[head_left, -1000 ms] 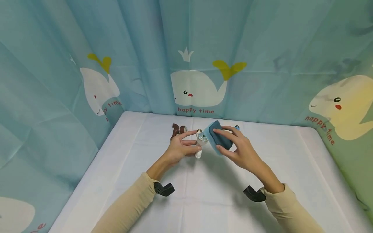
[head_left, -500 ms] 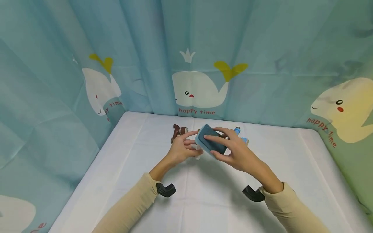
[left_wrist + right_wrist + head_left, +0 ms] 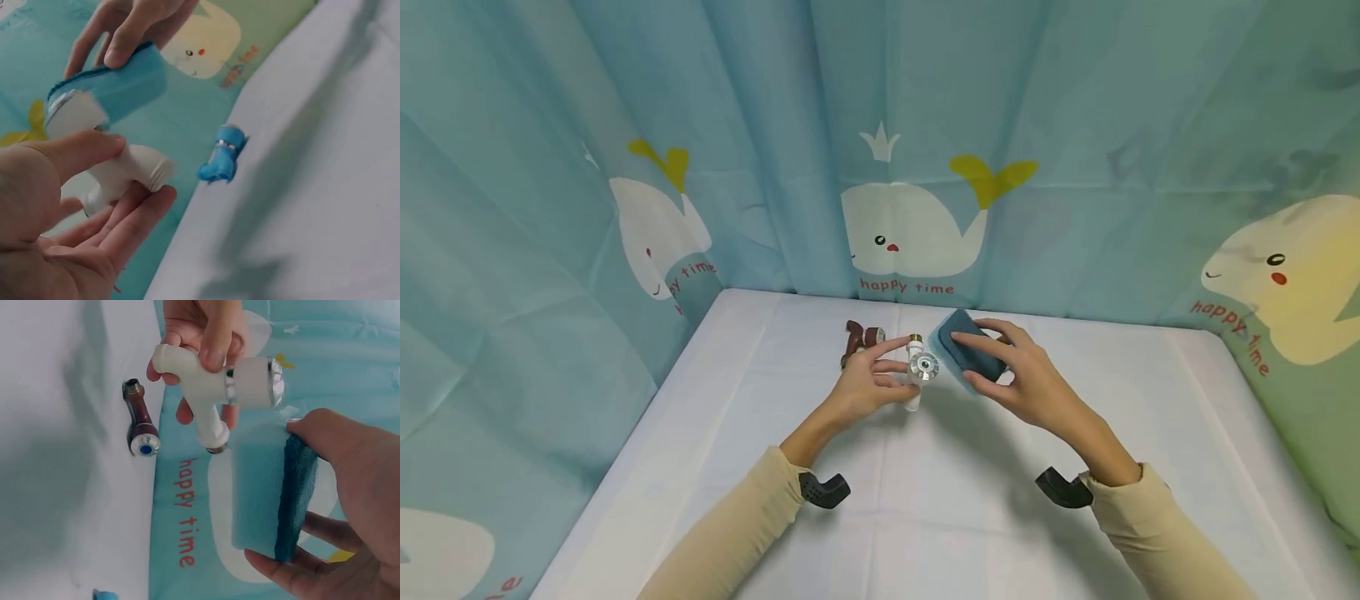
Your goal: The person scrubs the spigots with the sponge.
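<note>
Held up above the table, a white plastic faucet (image 3: 914, 385) with a clear-and-silver knob and brass threaded end is pinched between the thumb and fingers of my left hand (image 3: 859, 388). My right hand (image 3: 1033, 379) grips a two-layer sponge (image 3: 964, 347), its dark blue rough side toward the palm. The sponge's light blue side (image 3: 256, 487) faces the faucet. In the head view a narrow gap separates sponge and knob. The right wrist view shows the faucet's body (image 3: 203, 381), with the spout between my left fingers.
A brown faucet (image 3: 853, 340) lies on the white-covered table (image 3: 760, 383) behind my left hand. A blue faucet (image 3: 222, 155) lies farther right, hidden by my right hand in the head view. A blue whale-print curtain (image 3: 760, 167) stands along the table's back and sides.
Half a second ago the sponge moved left across the knob, covering it. Now it has drawn back right, exposing the knob. My left hand keeps its hold on the faucet, nearly in place.
</note>
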`<action>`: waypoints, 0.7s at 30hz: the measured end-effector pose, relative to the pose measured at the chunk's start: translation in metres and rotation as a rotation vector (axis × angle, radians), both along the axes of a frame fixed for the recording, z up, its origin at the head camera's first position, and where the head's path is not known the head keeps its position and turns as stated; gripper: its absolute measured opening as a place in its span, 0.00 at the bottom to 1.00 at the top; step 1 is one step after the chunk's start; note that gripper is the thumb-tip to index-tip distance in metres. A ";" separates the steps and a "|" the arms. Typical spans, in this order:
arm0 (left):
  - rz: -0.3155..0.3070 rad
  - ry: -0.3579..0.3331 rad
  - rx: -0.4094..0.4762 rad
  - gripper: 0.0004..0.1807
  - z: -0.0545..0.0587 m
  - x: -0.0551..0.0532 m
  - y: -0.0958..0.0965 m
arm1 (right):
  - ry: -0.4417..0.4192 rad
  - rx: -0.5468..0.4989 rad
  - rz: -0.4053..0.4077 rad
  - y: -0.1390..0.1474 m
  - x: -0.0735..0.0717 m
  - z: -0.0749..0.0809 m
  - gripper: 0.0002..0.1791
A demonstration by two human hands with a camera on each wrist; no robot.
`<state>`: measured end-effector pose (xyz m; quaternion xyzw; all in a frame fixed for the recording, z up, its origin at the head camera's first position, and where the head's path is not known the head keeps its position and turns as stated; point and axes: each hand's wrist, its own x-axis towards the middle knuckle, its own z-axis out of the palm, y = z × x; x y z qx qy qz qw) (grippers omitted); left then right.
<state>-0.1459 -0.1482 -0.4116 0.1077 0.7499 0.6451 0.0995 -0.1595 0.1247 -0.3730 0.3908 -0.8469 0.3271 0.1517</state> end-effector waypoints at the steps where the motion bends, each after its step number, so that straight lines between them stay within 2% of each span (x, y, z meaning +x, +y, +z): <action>1: -0.003 -0.007 0.012 0.40 0.000 0.000 0.000 | -0.002 -0.008 -0.007 0.002 -0.001 -0.002 0.29; 6: 0.008 -0.021 0.068 0.30 0.001 0.002 0.002 | -0.004 -0.035 -0.001 0.008 -0.003 -0.008 0.29; 9: 0.023 0.012 0.049 0.28 0.001 0.003 0.002 | -0.005 -0.049 0.001 0.009 -0.004 -0.010 0.29; 13: 0.011 0.045 0.045 0.29 0.001 0.004 0.001 | -0.009 -0.056 -0.006 0.011 -0.003 -0.011 0.29; 15: 0.000 0.025 0.074 0.29 0.000 0.004 0.001 | -0.015 -0.058 -0.012 0.012 -0.002 -0.012 0.29; 21: -0.044 -0.104 0.212 0.33 -0.001 0.005 -0.002 | -0.030 -0.067 -0.018 0.014 0.000 -0.016 0.30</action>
